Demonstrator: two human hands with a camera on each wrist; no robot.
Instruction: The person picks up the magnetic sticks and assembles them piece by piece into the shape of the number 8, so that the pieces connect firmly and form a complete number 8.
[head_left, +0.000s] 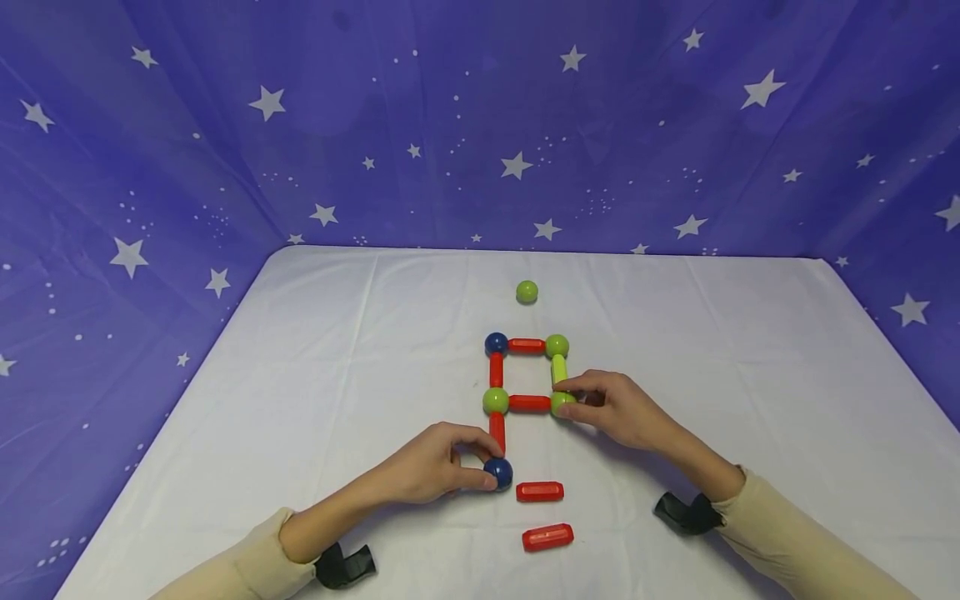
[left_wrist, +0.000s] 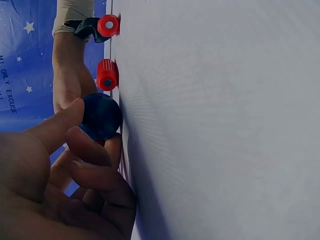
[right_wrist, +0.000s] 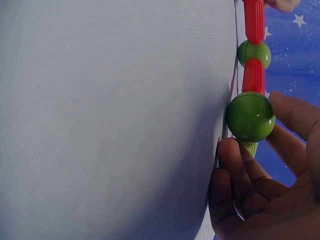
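My left hand (head_left: 429,467) pinches a dark blue ball (head_left: 498,474) at the near end of a red magnetic rod (head_left: 497,433). In the left wrist view, thumb and fingers hold that blue ball (left_wrist: 102,117) close to the cloth. With thumb and fingertips, my right hand (head_left: 621,408) grips a green ball (right_wrist: 250,117) at the near right corner of a flat square. The square also has a blue ball (head_left: 497,343), a green ball (head_left: 557,345), another green ball (head_left: 495,401), several red rods (head_left: 527,345) and a lime rod (head_left: 559,369), partly hidden by fingers.
Two loose red rods (head_left: 540,492) (head_left: 547,537) lie nearest me, right of the left hand. A lone green ball (head_left: 527,292) sits beyond the square. White cloth (head_left: 360,367) covers the table, and a purple starry curtain (head_left: 450,108) rises behind it.
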